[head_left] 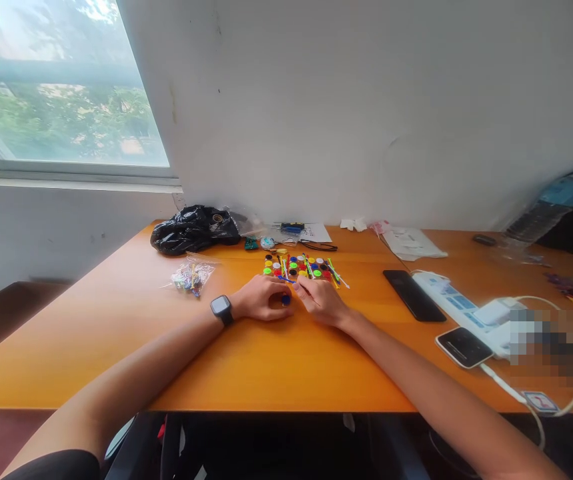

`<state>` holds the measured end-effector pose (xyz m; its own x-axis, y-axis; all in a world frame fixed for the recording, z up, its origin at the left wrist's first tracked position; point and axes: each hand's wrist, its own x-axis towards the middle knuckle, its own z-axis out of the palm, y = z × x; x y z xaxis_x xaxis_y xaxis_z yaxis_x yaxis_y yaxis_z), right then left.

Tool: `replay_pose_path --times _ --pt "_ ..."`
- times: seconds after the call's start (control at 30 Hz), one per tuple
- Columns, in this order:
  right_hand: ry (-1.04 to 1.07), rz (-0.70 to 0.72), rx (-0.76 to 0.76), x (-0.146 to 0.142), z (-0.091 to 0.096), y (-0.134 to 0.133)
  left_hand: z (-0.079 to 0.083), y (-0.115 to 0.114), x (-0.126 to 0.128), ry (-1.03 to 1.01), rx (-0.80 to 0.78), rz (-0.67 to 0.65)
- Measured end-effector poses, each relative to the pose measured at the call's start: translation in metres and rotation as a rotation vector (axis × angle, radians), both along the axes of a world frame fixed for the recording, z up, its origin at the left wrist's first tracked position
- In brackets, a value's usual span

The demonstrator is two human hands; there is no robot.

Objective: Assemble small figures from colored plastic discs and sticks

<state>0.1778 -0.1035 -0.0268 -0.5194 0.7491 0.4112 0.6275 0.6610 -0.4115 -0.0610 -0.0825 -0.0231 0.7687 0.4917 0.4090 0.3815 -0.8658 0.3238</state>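
Note:
My left hand (262, 298), with a black smartwatch (221, 309) on the wrist, rests on the table. Its fingers curl around a small dark blue round cap (286, 301). Close beside it, my right hand (322, 301) is closed, thumb and forefinger pinched on one end of a thin blue stick (287, 280). Just beyond both hands lie several small round caps (293, 261) in rows, in red, yellow, green, white, blue and black. Thin coloured sticks (335, 272) lie among them. My fingers partly hide the nearest pieces.
Left of the hands lies a clear bag (192, 277) of small coloured pieces. A black plastic bag (193, 230) sits at the back. To the right are a black phone (414, 295), a white power strip (461, 303), a white-edged device (465, 347) with cables, and a water bottle (541, 210).

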Motion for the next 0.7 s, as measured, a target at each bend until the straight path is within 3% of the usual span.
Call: replay_pose_path --times 0.13,0.27,0.7 --pt "0.031 0.045 0.012 0.0006 0.0034 -0.0024 0.0048 0.0001 -0.004 -0.037 -0.162 -0.022" --pt "0.067 0.036 0.008 0.0009 0.0041 -0.0019 0.0031 0.0008 -0.0042 -0.071 -0.207 0.001" --pt "-0.096 -0.043 -0.076 -0.0054 -0.0031 -0.0006 -0.0034 0.0005 -0.0006 -0.052 -0.009 0.051"
